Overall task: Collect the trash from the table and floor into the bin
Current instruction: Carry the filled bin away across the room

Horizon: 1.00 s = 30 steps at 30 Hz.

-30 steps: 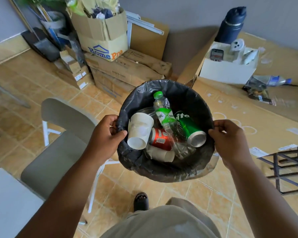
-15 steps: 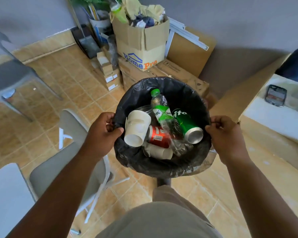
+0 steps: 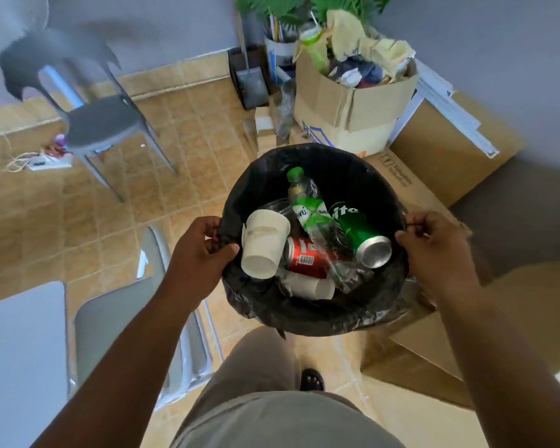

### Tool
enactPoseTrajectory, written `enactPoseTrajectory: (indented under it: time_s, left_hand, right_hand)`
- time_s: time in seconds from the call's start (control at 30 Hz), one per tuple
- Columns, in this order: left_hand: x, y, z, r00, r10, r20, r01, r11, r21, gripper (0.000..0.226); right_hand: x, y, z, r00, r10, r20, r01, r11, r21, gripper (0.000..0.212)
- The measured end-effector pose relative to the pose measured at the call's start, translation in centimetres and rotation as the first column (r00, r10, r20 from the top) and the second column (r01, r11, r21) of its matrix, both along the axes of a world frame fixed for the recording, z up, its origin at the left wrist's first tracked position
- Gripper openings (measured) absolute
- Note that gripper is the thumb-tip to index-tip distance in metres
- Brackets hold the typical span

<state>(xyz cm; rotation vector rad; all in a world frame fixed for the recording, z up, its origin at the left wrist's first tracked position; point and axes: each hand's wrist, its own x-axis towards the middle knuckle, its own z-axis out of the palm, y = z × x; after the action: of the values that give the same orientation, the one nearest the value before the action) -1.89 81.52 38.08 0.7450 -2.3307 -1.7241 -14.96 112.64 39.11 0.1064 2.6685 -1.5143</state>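
Both hands carry a bin (image 3: 314, 315) lined with a black bag above the tiled floor (image 3: 188, 163): the left hand (image 3: 198, 253) pinches the bag's rim on one side, the right hand (image 3: 434, 250) grips the opposite rim. Inside lie a white paper cup (image 3: 263, 244), a red can (image 3: 306, 258), a green can (image 3: 362, 237), a green-capped plastic bottle (image 3: 307, 208) and a crushed paper cup (image 3: 311, 286). Beyond the bin stands an open cardboard box (image 3: 349, 114) stuffed with crumpled paper, and a grey chair (image 3: 97, 121) stands further left.
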Motion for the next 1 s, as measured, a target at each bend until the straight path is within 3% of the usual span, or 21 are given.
enactPoseTrajectory:
  time_s: [0.4, 0.73, 1.0]
  left_hand:
    - [-15.6, -11.4, -2.5, 0.99, 0.14, -0.003, -0.139, 0.985, 0.1, 0.037]
    - [-24.6, -23.1, -0.6, 0.959, 0.284, 0.002, -0.283, 0.956, 0.08, 0.034]
    - [-28.5, -30.5, -0.6, 0.891, 0.453, -0.02, -0.451, 0.89, 0.07, 0.04]
  right_hand:
    - [-17.7, -12.7, 0.2, 0.988, 0.13, 0.08, -0.137, 0.987, 0.088, 0.016]
    - [-30.6, -26.9, 1.2, 0.956, 0.29, 0.038, -0.292, 0.953, 0.077, 0.014]
    - [-40.1, -38.4, 0.7, 0.879, 0.475, -0.033, -0.469, 0.876, 0.111, 0.014]
